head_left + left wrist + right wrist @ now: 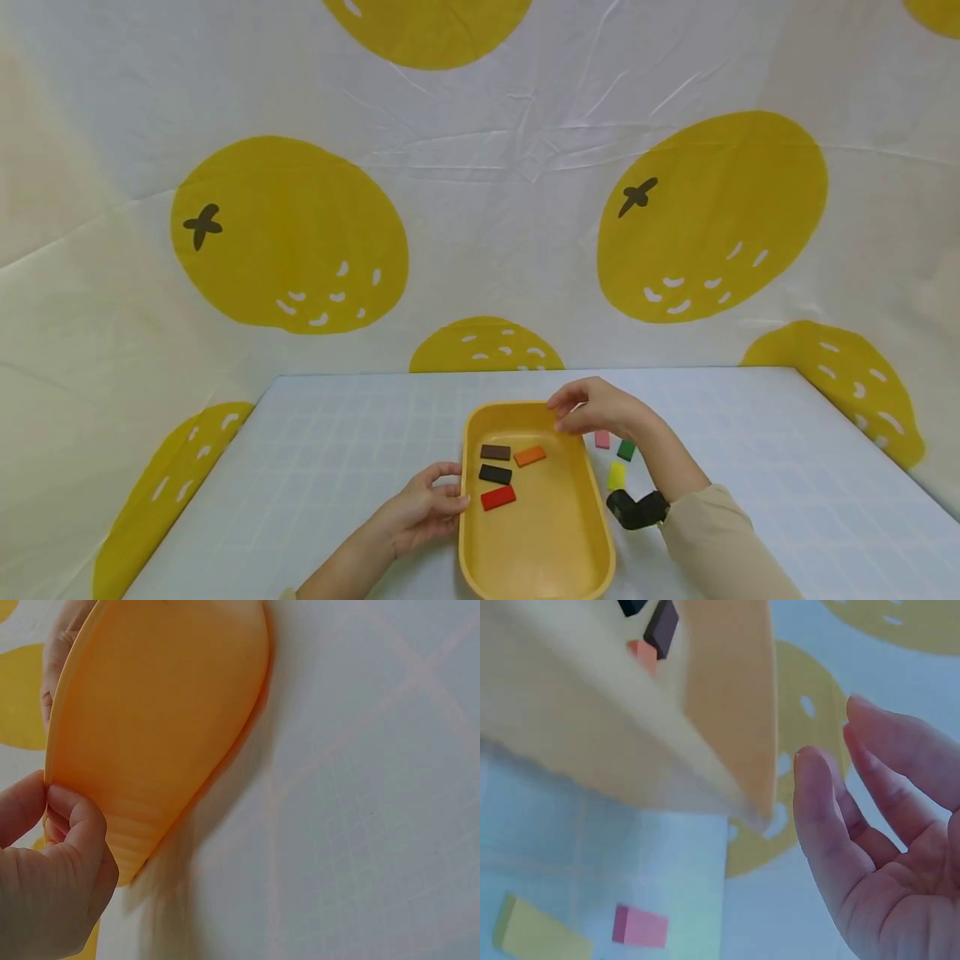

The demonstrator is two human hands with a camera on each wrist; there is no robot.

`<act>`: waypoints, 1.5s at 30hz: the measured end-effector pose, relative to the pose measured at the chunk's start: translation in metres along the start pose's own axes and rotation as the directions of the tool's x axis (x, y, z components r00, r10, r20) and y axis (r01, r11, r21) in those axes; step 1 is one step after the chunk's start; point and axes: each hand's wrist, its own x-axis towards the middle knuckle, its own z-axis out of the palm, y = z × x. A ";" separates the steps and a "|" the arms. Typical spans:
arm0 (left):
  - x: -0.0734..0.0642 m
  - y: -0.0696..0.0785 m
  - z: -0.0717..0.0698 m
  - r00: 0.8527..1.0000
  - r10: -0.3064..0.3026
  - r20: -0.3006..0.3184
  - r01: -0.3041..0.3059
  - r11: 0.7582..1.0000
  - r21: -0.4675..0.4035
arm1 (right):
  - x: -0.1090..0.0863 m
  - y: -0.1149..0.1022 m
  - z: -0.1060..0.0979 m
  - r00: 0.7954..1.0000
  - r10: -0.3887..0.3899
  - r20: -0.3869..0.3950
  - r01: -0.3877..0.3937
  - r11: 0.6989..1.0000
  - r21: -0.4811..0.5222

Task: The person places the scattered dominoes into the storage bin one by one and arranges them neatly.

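- We see a smooth yellow-orange tray [555,533] with rounded corners on the desk [360,450], its far end near the middle of the far edge.
- Inside, toward its far left corner, we find brown [495,452], black [495,474], red [498,497] and orange blocks [529,455].
- The left hand [423,510] pinches the tray's left rim; the right hand [596,408], loosely bent and empty, hovers by the far right corner.
- Right of the tray lie pink [602,439], green [626,450] and yellow blocks [616,476].
- Only the left wrist view gives us faint ridges on the outer wall.

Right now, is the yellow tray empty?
Not empty: in the head view, the yellow tray holds a brown block, black block, red block and orange block.
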 end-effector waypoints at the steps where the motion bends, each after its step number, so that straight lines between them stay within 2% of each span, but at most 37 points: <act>1: 0.000 0.000 0.000 1.000 0.002 0.005 -0.002 1.000 0.002 | -0.002 0.001 -0.003 1.000 0.006 -0.002 -0.006 1.000 -0.005; 10: 0.001 0.000 0.001 0.999 0.020 0.036 -0.019 1.000 -0.010 | -0.025 0.019 -0.025 0.999 0.035 0.003 -0.035 0.999 0.010; 21: 0.000 -0.002 0.000 0.999 0.025 0.048 -0.024 1.000 -0.018 | -0.047 0.061 -0.030 0.995 0.100 -0.008 -0.099 0.995 0.026; 27: 0.001 -0.003 -0.001 0.999 0.023 0.042 -0.022 1.000 -0.017 | -0.050 0.078 -0.031 0.994 0.099 -0.049 -0.099 0.995 -0.016; 35: 0.001 -0.003 -0.001 0.999 0.024 0.037 -0.023 1.000 -0.014 | -0.050 0.085 -0.024 0.985 0.121 -0.122 -0.135 0.984 -0.115; 45: 0.000 -0.002 -0.001 0.999 0.021 0.039 -0.020 1.000 -0.024 | -0.049 0.087 -0.017 0.995 0.084 -0.055 -0.093 0.980 -0.179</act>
